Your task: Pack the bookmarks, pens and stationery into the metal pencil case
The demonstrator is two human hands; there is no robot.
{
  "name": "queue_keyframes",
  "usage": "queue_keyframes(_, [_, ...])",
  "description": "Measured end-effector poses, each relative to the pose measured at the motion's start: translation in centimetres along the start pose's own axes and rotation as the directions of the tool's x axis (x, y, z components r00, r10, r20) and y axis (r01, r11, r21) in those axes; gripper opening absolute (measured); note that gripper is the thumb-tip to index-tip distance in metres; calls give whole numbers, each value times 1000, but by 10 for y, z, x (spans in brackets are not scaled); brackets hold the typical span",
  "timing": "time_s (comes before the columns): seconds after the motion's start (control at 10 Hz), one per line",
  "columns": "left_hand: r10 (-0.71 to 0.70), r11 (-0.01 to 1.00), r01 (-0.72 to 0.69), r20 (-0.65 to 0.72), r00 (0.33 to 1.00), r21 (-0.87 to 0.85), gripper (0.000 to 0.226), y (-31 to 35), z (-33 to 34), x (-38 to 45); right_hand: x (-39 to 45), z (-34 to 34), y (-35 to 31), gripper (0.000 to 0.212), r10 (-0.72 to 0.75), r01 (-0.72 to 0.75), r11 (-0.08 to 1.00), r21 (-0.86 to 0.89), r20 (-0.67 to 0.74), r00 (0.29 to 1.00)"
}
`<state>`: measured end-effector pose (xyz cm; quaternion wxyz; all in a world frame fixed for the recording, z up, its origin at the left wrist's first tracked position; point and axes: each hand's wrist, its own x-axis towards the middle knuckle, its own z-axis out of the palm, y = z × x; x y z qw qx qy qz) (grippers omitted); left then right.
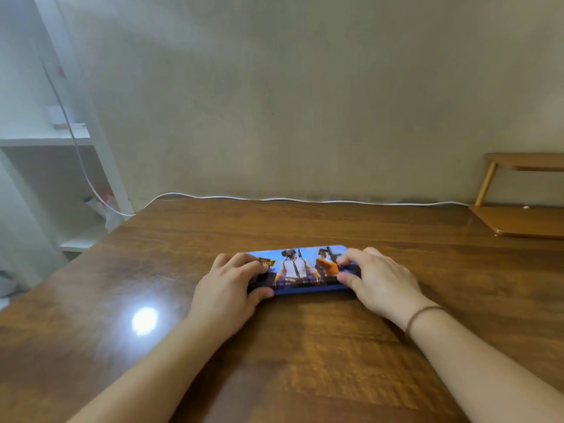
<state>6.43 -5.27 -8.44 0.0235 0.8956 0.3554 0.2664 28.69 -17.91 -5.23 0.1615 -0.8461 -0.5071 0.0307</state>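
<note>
Blue case [300, 271] lies flat on the wood table [396, 346], lid closed, just below frame centre, long side running left-right. Lid print shows two game figures on a blue sky. Left hand [227, 290] grips the case's left end: fingers curled over the lid top, thumb [262, 293] against the near edge. Right hand [380, 279] grips the right end the same way, fingers on the lid, thumb [346, 279] at the near edge. Both forearms come in from the bottom of the frame. Thin brown band [422, 314] on the right wrist. No loose pens or bookmarks in view on the table.

Bright lamp glare [144, 320] on the table, lower left. White cable [274, 199] runs along the table's far edge at the wall and up toward the upper left. White shelf unit [45, 141] at the left edge, contents blurred. Small wooden rack [525, 209] at right edge, mid-height, on the table's far right corner.
</note>
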Motion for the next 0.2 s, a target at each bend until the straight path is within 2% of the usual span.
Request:
queue_keyframes(0.1, [-126,989,126,-1,992,-80,41,4,12,13,22,19,-1,25,46,-40,993,114,-53,997])
queue_keyframes(0.2, [-177,975,181,43,983,-126,53,3,12,9,17,22,9,38,18,-12,986,169,-34,999])
